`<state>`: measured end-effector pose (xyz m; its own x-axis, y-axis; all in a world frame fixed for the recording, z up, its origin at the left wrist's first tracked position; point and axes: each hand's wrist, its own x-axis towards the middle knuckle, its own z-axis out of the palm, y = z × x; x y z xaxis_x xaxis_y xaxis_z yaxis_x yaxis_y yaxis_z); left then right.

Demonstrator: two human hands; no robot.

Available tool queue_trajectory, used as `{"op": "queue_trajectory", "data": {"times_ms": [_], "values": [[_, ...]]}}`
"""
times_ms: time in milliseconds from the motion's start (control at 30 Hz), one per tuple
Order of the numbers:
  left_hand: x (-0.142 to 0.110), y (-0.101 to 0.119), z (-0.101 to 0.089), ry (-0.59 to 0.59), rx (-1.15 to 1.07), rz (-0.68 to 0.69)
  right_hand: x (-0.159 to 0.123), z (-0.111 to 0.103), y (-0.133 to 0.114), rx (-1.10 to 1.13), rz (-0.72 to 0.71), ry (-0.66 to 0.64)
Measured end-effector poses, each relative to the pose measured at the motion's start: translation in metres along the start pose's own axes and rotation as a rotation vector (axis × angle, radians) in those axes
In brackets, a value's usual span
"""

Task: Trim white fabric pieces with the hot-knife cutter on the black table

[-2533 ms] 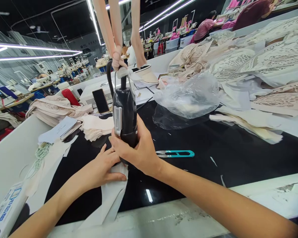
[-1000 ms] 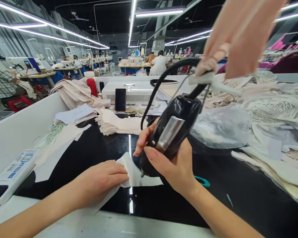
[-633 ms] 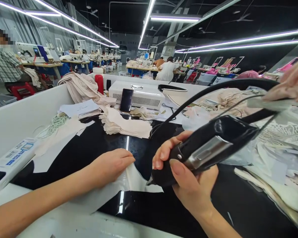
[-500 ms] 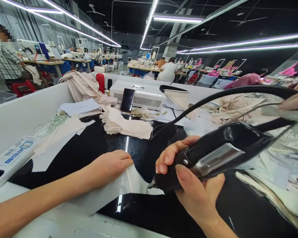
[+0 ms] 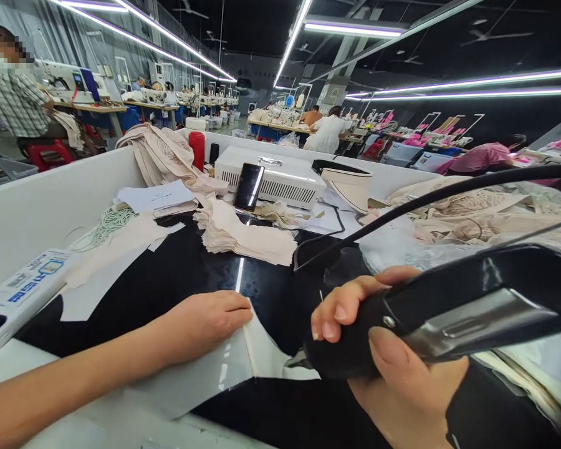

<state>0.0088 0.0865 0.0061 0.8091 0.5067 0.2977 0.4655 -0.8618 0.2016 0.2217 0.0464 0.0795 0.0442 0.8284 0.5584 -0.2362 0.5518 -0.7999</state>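
My left hand (image 5: 215, 321) lies closed over the edge of a thin white sheet (image 5: 196, 386), pinching it between thumb and fingers. From there the sheet narrows to a pointed strip running right. My right hand (image 5: 393, 349) is wrapped round a black corded hand tool (image 5: 449, 312) with a long metal lever on its side. The tool's pointed metal tip (image 5: 299, 360) is at the strip's right end; whether it touches is hard to tell. The tool's rear end runs out of view at right.
A stack of cream fabric pieces (image 5: 247, 234) lies ahead on the black tabletop (image 5: 140, 312). Behind it, a phone (image 5: 249, 187) leans on a white vented box (image 5: 285, 178). A black cable (image 5: 430, 193) arches across the right. Heaped fabric (image 5: 467, 206) lies at right; green cord (image 5: 110, 227) at left.
My right hand and the tool have shifted slightly right and down in view. Another hand at the upper right edge is out of sight now. My left hand keeps its grip on the sheet.
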Motion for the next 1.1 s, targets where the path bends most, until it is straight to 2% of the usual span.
{"op": "queue_trajectory", "data": {"times_ms": [167,267,533,1100], "values": [[-0.001,0.002,0.0,0.018,0.027,0.005,0.017,0.013,0.011,0.021,-0.064,0.118],[-0.002,0.002,0.0,0.032,0.036,0.01,0.027,0.021,0.022,0.012,-0.049,0.147],[-0.004,0.001,0.003,0.053,0.043,0.038,0.04,0.03,0.044,-0.012,-0.086,0.13],[-0.006,-0.001,0.006,0.04,0.055,0.037,0.037,0.03,0.049,-0.026,-0.088,0.14]]}}
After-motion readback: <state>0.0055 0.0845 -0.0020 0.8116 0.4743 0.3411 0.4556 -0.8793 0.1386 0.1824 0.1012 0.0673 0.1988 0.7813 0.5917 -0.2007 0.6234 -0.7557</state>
